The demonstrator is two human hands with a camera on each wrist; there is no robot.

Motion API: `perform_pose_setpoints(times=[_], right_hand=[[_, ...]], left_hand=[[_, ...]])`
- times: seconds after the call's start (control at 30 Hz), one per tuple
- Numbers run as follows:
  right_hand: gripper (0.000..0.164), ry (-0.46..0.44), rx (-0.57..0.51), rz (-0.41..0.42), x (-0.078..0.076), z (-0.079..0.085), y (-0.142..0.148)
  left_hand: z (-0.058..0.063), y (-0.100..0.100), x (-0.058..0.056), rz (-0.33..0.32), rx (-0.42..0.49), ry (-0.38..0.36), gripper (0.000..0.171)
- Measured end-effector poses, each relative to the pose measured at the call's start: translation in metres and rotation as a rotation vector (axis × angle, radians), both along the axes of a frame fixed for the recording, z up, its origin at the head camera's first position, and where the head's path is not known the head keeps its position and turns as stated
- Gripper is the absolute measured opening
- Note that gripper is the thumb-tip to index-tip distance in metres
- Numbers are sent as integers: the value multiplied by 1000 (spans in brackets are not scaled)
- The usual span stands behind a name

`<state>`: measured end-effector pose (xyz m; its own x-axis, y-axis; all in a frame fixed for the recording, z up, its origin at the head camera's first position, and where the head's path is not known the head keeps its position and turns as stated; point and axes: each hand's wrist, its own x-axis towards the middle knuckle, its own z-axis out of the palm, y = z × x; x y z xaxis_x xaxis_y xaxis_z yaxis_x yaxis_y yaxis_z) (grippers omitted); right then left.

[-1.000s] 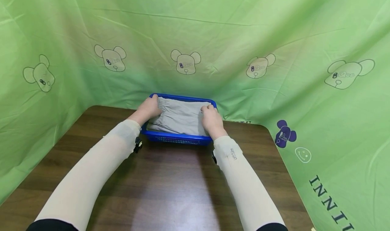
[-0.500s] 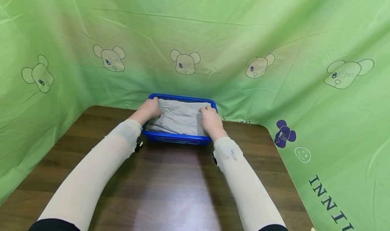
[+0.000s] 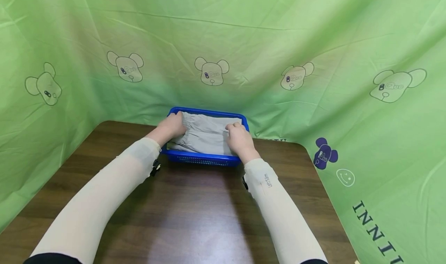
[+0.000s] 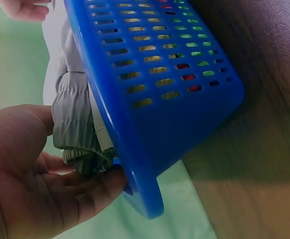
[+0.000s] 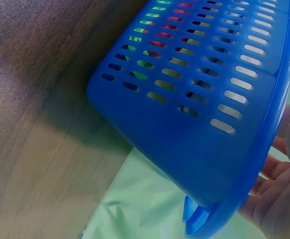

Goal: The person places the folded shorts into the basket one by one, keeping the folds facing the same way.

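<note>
A folded grey garment (image 3: 208,134) with a gathered elastic edge lies on top inside a blue plastic basket (image 3: 203,161). My left hand (image 3: 170,127) holds the garment's gathered end at the basket's left side. In the left wrist view, the thumb is over the elastic edge (image 4: 74,117), with fingers below it close to the rim. My right hand (image 3: 241,142) is at the garment's right end, just inside the rim. In the right wrist view, the basket wall (image 5: 185,144) hides part of that hand, and I cannot tell whether its fingers grip the cloth.
The basket stands at the far edge of a brown wooden table (image 3: 195,217). Green curtains (image 3: 251,31) printed with bear heads hang close behind and beside it. Red, green and yellowish items show through the basket's slots.
My right hand has shifted slightly left over the garment. My left hand has moved slightly right and down along the gathered end. The basket has stayed almost where it was.
</note>
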<state>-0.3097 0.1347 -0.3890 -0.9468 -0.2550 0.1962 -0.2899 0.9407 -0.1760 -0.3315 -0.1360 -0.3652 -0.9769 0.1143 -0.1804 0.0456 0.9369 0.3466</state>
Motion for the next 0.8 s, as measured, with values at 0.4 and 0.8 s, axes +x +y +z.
perform_pose_setpoints(times=[0.4, 0.8], right_hand=[[36, -12, 3, 6, 3, -1, 2], [33, 27, -3, 31, 7, -3, 5]], left_hand=[[4, -17, 6, -39, 39, 105, 77], [-4, -34, 12, -100, 26, 180, 66]])
